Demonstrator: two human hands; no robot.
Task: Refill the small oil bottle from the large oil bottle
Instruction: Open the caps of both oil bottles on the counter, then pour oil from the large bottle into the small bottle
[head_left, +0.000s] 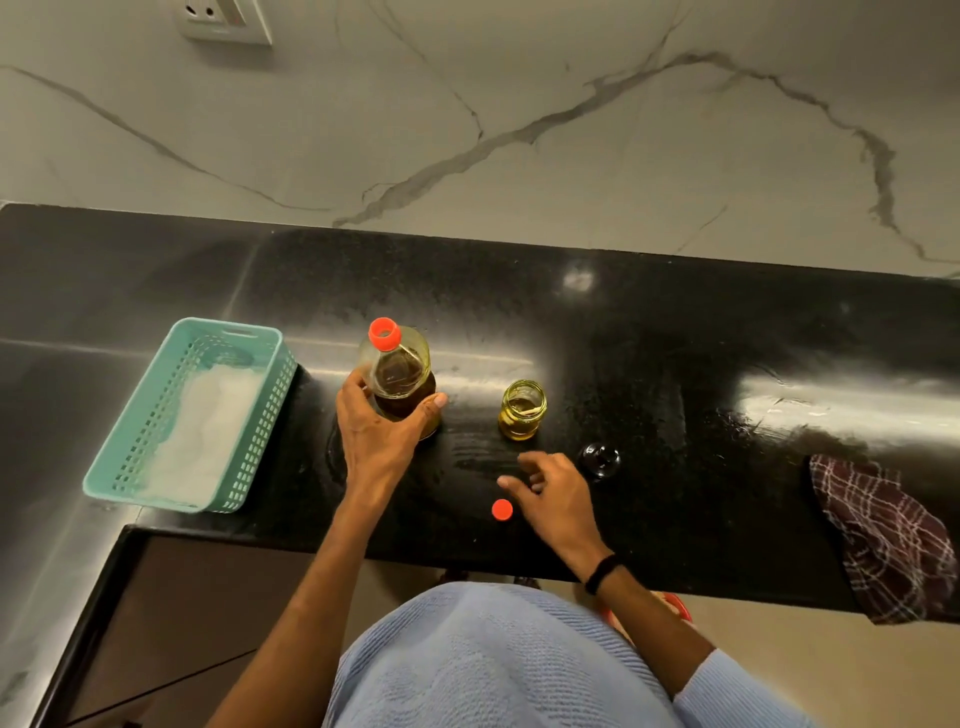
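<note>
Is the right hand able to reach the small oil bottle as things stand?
Probably yes: the right hand is open and near the small oil bottle, with only bare countertop between them. The left hand grips the large oil bottle, well aside.

Teal lattice basket (244, 332) at 9 o'clock; orange-red cap (502, 510); yellow-tinted small bottle (522, 410); black speckled counter (675, 338); maroon plaid cloth (883, 535) at 3 o'clock.

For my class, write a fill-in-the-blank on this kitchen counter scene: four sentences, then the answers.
The left hand grips the large oil bottle, which stands ___.
The right hand holds ___.
The red cap lies on the ___.
The small oil bottle stands ___ of the large oil bottle.
Missing words: upright, nothing, counter, right.
</note>
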